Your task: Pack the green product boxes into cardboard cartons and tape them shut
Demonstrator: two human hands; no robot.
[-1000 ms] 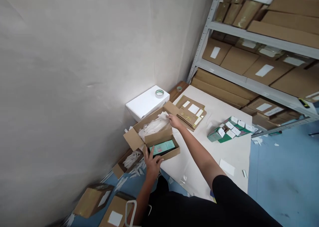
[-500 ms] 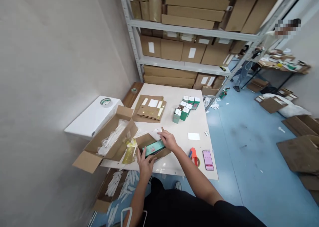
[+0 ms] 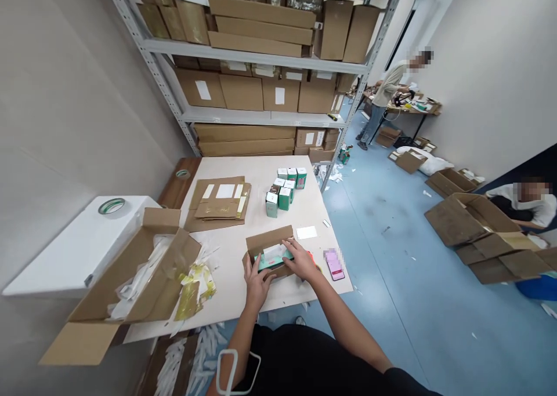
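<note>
A small open cardboard box (image 3: 270, 236) stands near the front of the table, with a green printed box (image 3: 268, 265) lying inside it. A white slip of paper (image 3: 274, 250) rests on the green box. My left hand (image 3: 257, 283) grips the cardboard box at its left front corner, fingertips over the rim beside the green box. My right hand (image 3: 301, 261) holds the right end, its fingers reaching in over the slip and the green box; the palm hides that corner. Behind my right hand an orange tape dispenser (image 3: 310, 257) is mostly covered.
Several green boxes (image 3: 285, 198) stand at the back right of the table. Flattened cardboard (image 3: 220, 204) lies back left. A large open carton (image 3: 152, 291) sits at left beside crumpled yellow tape (image 3: 195, 289). A phone (image 3: 335, 266) and white card (image 3: 307, 232) lie right. Two people are farther off.
The view has swung right. The cardboard box has moved right, towards the white card. My right hand has shifted from the slip at the back to the right end; the slip lies on the green box.
</note>
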